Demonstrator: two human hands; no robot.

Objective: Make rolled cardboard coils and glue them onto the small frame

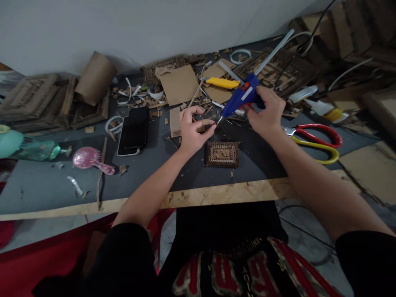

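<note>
My right hand (267, 109) is wrapped round a blue glue gun (238, 99), which has a long clear glue stick (275, 51) standing out of its back. The gun's nozzle points down and left, at the fingertips of my left hand (194, 130). Thumb and index finger of that hand pinch a tiny piece, too small to make out. Just below the nozzle, a small rectangular block of layered corrugated cardboard (222, 154) lies on the dark table.
Red and yellow handled scissors (318, 140) lie right, glue bottles behind them. A yellow cutter (222, 83), cardboard sheets (180, 84) and scraps fill the back. Phones (133, 132), a pink hairbrush (91, 159) and a green bottle (40, 149) lie left. A black cable hangs back right.
</note>
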